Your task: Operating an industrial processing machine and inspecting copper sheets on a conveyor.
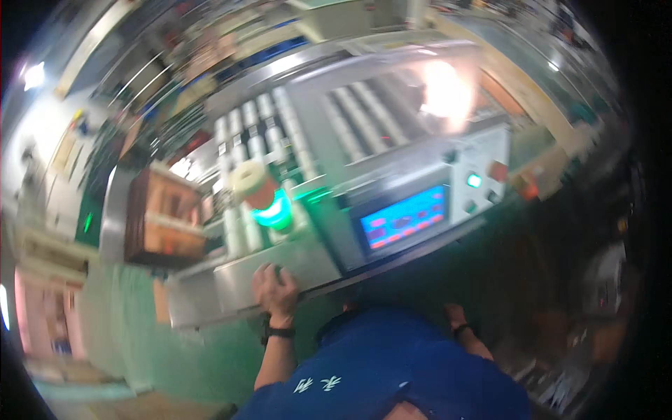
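Note:
At the front of a metal roller conveyor machine (255,280), my left hand (275,290) is against the steel side panel. Its fingers bend round a small dark part, which blur keeps me from making out. Above that hand stands a signal lamp (271,210) with a pale round top and a lit green band. My right hand (456,315) hangs low beside my body, apart from the machine; its fingers are smeared by motion. Black bands circle both wrists.
A lit blue control screen (404,218) faces me, with a green-lit button (474,180) and a red knob (498,171) to its right. White rollers (262,133) run behind the lamp. A brown box-like part (168,217) stands at the left end. The floor (189,357) is green.

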A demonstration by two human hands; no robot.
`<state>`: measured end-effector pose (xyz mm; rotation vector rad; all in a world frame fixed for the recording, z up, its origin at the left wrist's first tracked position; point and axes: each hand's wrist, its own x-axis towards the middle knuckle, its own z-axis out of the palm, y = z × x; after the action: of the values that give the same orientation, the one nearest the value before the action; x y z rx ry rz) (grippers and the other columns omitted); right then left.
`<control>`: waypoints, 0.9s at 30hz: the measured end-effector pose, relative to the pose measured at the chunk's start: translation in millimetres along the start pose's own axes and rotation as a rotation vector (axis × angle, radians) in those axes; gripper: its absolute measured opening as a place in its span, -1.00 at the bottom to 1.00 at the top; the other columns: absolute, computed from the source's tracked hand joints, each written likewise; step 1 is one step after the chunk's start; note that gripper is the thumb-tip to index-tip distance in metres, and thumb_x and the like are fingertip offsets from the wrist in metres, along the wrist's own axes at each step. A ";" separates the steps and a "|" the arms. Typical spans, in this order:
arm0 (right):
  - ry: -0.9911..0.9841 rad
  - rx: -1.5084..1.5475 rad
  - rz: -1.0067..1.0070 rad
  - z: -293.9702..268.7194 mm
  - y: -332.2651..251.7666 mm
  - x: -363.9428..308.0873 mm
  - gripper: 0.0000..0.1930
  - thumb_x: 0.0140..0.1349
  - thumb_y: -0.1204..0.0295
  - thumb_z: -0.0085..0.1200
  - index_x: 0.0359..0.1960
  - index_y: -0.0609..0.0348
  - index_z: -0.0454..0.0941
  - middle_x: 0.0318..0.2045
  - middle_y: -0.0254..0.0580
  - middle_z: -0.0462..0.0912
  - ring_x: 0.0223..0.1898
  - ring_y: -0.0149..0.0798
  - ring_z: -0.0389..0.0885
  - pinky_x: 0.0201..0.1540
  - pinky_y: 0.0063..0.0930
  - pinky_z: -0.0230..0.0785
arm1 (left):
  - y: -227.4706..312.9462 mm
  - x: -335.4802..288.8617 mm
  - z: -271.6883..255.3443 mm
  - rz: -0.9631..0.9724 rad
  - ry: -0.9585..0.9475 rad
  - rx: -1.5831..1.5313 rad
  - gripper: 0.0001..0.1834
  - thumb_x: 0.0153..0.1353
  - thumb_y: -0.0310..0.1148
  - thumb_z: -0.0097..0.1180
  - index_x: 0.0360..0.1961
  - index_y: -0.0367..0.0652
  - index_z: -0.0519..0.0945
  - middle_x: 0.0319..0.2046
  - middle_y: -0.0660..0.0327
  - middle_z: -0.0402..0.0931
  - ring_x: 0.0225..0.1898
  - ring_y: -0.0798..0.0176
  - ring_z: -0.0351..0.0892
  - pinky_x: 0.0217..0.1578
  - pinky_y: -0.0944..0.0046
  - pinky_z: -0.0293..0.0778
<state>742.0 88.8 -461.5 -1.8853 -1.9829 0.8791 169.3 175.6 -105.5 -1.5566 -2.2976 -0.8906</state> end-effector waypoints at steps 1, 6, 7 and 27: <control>-0.109 -0.474 -0.147 -1.1 8.2 4.3 -0.78 0.27 0.34 0.17 -0.21 0.23 0.70 -0.37 -0.02 0.70 -0.27 -0.18 0.67 -0.25 -0.16 0.47 | -2.8 0.0 0.8 -0.012 0.004 -0.005 -0.74 0.15 -0.30 0.23 -0.17 -0.18 0.68 -0.03 -0.02 0.63 0.07 -0.13 0.56 0.12 -0.03 0.47; -0.137 -0.469 -0.149 -2.1 13.4 -7.0 -0.80 0.22 0.38 0.04 -0.25 0.07 0.73 -0.29 0.08 0.73 -0.20 0.15 0.73 -0.21 0.03 0.56 | -1.6 0.9 -4.0 -0.017 0.025 -0.018 -0.73 0.13 -0.30 0.25 -0.17 -0.18 0.67 -0.03 0.02 0.62 0.07 -0.11 0.56 0.10 -0.02 0.48; -0.062 -0.490 -0.176 5.0 32.6 -15.6 -0.80 0.23 0.37 0.04 -0.29 0.07 0.73 -0.31 0.07 0.73 -0.21 0.14 0.73 -0.21 0.02 0.56 | 4.0 5.3 -1.0 -0.001 0.025 -0.038 -0.73 0.13 -0.30 0.25 -0.17 -0.18 0.67 -0.03 0.03 0.62 0.07 -0.10 0.56 0.10 -0.02 0.48; -0.234 -0.450 -0.091 -19.1 27.6 61.8 -0.75 0.25 0.26 0.09 -0.34 0.16 0.71 -0.30 0.03 0.74 -0.22 0.09 0.74 -0.18 0.02 0.57 | -5.3 1.8 -11.8 -0.060 0.071 -0.049 -0.74 0.10 -0.28 0.28 -0.20 -0.16 0.68 -0.06 0.09 0.63 0.05 -0.07 0.57 0.09 -0.01 0.49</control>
<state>767.9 152.5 -475.8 -1.9637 -2.5633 0.6968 162.0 168.6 -97.2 -1.4574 -2.2999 -1.0078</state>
